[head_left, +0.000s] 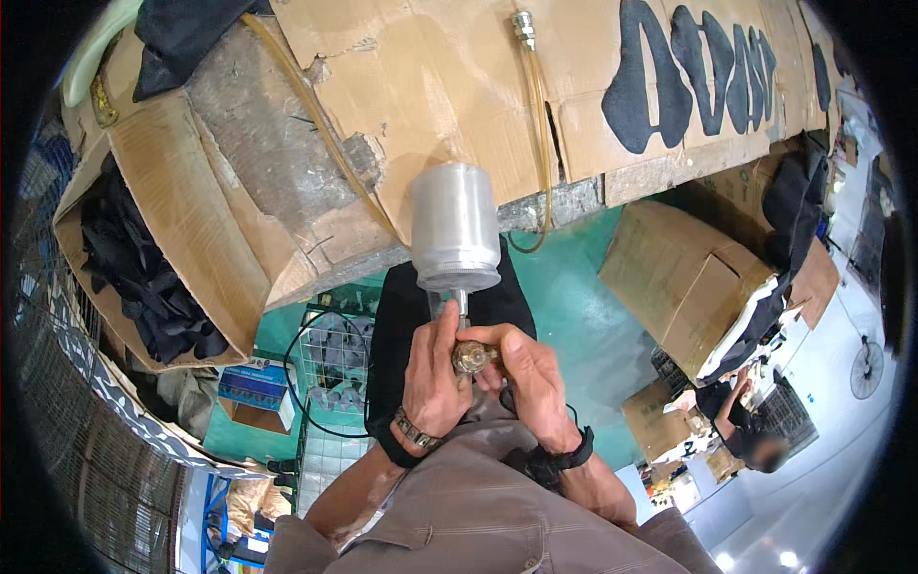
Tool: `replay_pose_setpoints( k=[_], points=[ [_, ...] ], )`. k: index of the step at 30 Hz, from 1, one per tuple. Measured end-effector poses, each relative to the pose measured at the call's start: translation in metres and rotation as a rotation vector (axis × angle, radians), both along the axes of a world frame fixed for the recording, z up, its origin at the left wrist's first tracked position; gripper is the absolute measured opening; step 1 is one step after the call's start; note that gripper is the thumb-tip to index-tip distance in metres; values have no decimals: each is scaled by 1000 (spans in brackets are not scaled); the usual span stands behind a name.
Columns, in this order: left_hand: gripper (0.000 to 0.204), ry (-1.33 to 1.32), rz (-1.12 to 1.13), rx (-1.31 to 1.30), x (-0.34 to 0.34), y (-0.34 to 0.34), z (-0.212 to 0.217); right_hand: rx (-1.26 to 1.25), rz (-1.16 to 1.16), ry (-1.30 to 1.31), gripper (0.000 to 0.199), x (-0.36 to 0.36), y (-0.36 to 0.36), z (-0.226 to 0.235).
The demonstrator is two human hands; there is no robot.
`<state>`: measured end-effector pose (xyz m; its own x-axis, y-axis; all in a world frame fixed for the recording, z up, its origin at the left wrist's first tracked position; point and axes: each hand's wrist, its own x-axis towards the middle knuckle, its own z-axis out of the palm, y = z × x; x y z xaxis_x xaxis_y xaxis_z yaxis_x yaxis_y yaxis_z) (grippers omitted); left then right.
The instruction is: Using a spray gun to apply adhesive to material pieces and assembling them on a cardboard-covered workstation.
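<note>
A spray gun with a silver metal cup (455, 225) is held in front of my lap. Its cup points away from me, toward the table edge. My left hand (430, 378) is closed around the gun's left side, its index finger stretched along the stem below the cup. From the other side my right hand (532, 380) grips the gun, thumb and fingers close to the worn, brass-coloured round end (469, 357). Most of the gun's body and handle is hidden by my fingers.
Cardboard covers the table (430, 86) ahead, with black cut-out pieces (647, 77) at the right. An amber hose (537, 124) with a metal coupling hangs over its edge. An open box of black pieces (143, 258) stands left, a wire rack (335, 368) below, cartons (684, 282) right. Another person sits far right.
</note>
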<state>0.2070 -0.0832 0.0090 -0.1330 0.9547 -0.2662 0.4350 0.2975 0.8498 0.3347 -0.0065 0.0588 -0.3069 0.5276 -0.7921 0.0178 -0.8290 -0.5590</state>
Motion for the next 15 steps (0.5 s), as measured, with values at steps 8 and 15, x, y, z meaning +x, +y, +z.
replay_pose_setpoints(
  k=[8,15],
  points=[
    [82,20,-42,27,-1,-6,-8,163,168,-165,32,-10,1,11],
    [82,71,-17,67,2,-4,-10,216,221,-336,29,-23,14,3]
  ],
)
